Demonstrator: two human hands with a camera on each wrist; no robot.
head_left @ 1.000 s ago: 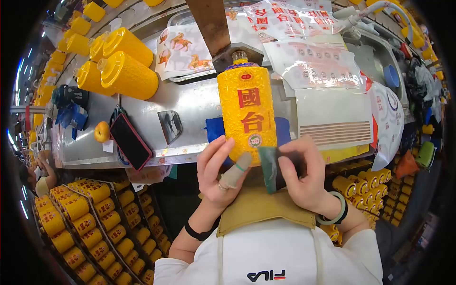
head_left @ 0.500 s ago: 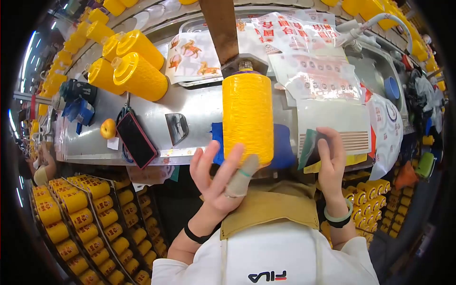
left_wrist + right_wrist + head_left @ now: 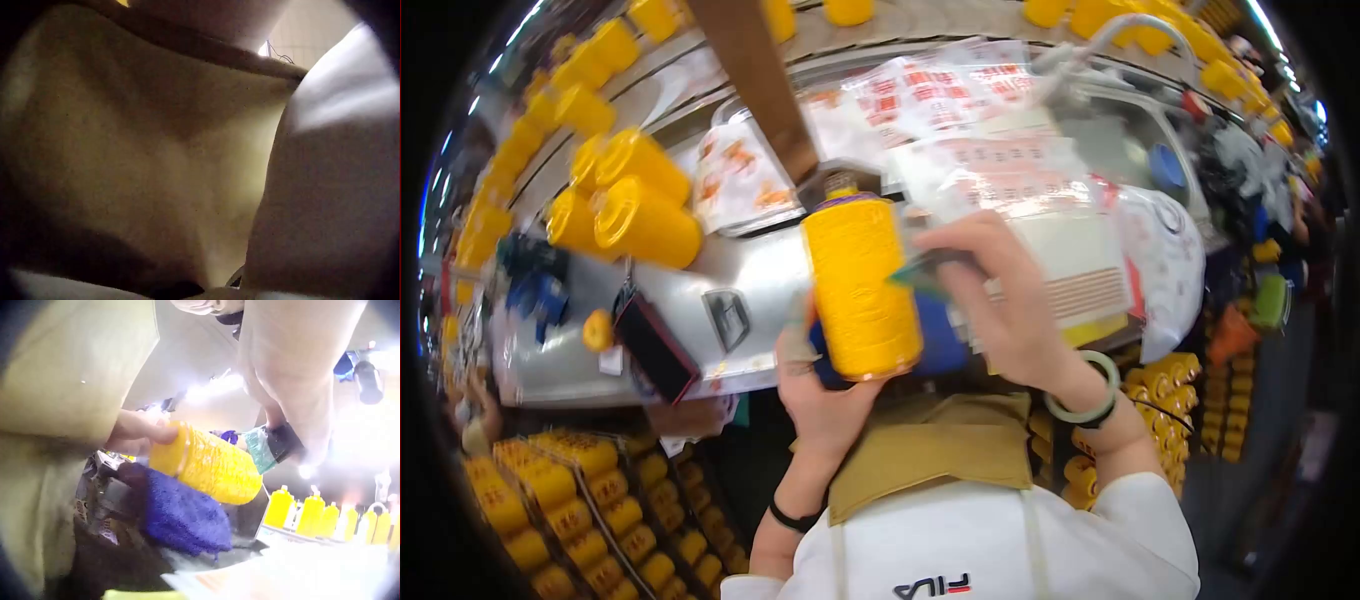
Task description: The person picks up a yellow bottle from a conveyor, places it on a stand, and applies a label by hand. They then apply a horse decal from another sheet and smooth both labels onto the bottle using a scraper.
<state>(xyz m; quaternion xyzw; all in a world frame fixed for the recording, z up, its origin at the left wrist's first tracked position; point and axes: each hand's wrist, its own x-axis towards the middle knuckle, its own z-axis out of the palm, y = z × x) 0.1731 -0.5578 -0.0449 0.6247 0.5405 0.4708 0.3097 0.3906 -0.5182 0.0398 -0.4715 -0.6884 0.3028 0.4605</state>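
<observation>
Right hand (image 3: 1010, 310) now back in from the right, fingers pinching pad (image 3: 928, 274) at bottle's (image 3: 862, 290) right side. Left hand (image 3: 825, 405) now clamped on its near end.

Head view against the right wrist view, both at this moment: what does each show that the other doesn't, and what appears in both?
Only the head view: the dark phone in its red case, the round yellow fruit and the sheet with orange figures.

Only the right wrist view: the left hand's fingertips against the base end of the yellow bottle, and the fuzzy pile of the blue cloth.

Both: that bottle, hand and cloth, the right hand, its green-edged pad and the tan apron.
</observation>
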